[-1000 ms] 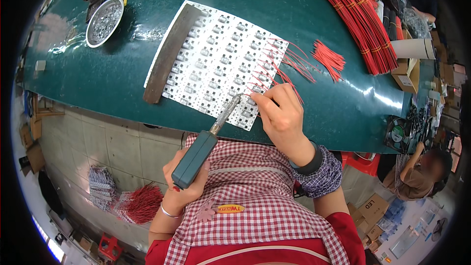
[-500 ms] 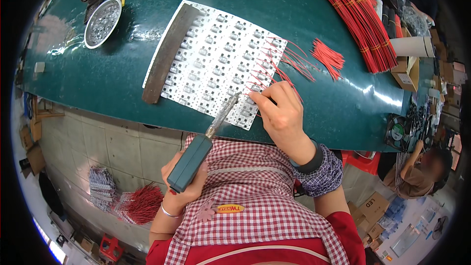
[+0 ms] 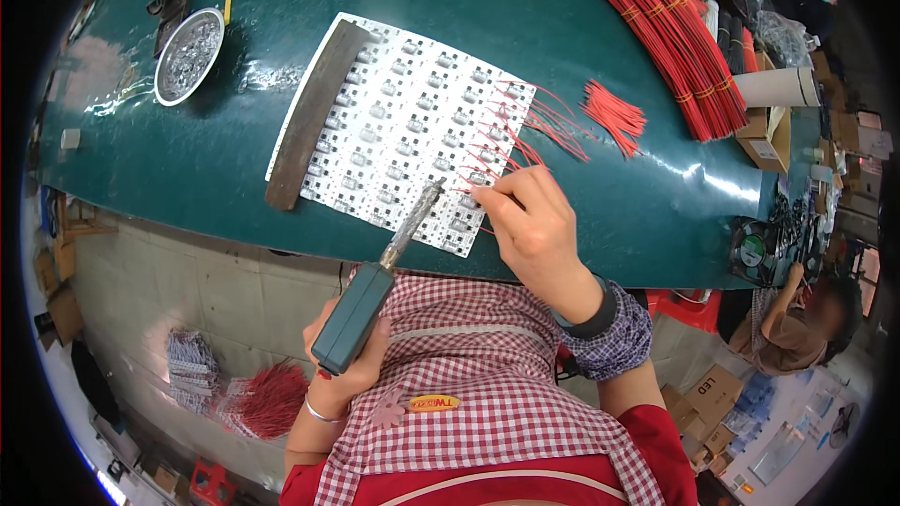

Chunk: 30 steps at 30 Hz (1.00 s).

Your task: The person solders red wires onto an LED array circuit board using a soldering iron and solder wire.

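My left hand [image 3: 367, 367] is wrapped round the dark green handle of a soldering iron [image 3: 354, 319]. The iron's tip points up and right, over a white sheet of small circuit boards [image 3: 403, 145], a little left of my right fingertips. With thumb and forefinger, my right hand [image 3: 536, 232] pinches a thin red wire [image 3: 461, 190] at the right part of the sheet. More red wires [image 3: 562, 136] trail off the sheet's right edge above that hand. A dark flat bar [image 3: 314, 122] lies along the sheet's left side. Whether the iron's tip touches the sheet is unclear.
Right of the sheet lies a small bunch of red wires [image 3: 614, 117], with a large bundle [image 3: 670, 47] beyond it. A metal bowl [image 3: 190, 56] of silvery bits stands at the left. A person [image 3: 797, 328] sits at the far right, near a black fan [image 3: 753, 248].
The soldering iron's tip has drawn slightly left, away from my right fingertips. My right hand keeps its pinch at the sheet. The whole view has shifted a little.
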Each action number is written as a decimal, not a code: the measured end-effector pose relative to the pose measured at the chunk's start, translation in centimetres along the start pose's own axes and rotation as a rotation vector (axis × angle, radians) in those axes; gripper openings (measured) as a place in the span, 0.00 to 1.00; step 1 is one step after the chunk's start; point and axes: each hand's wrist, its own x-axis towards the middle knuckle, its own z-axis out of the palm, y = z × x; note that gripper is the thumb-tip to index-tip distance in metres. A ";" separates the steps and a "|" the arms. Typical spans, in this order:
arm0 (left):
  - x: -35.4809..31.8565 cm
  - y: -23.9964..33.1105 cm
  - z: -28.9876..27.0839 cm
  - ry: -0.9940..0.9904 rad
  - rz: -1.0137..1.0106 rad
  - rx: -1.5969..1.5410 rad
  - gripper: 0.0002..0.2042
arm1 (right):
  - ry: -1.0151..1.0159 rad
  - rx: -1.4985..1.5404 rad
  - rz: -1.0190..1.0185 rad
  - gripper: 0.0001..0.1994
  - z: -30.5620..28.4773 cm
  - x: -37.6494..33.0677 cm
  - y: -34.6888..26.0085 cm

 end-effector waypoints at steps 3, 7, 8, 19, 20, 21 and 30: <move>0.0 -0.1 0.0 0.031 0.017 -0.013 0.12 | -0.020 0.106 0.106 0.08 -2.7 0.6 0.0; 0.2 -0.4 0.1 0.032 0.028 -0.003 0.12 | 0.094 -0.016 0.092 0.05 -4.1 2.9 2.6; 0.6 -0.2 0.2 0.030 0.041 -0.021 0.12 | 0.098 -0.021 0.093 0.05 -3.6 3.4 3.4; 0.8 -0.4 0.3 0.075 0.147 0.024 0.11 | 0.140 -0.181 0.135 0.05 1.5 5.7 5.3; 0.7 -0.4 0.3 0.072 0.121 0.008 0.11 | 0.149 -0.135 0.140 0.05 1.7 5.7 5.4; 0.6 -0.4 0.3 0.068 0.095 -0.008 0.11 | 0.148 -0.136 0.142 0.05 1.6 5.6 5.4; 0.7 -0.4 0.1 0.097 0.091 0.004 0.11 | 0.223 0.155 0.060 0.10 -2.4 3.8 -0.6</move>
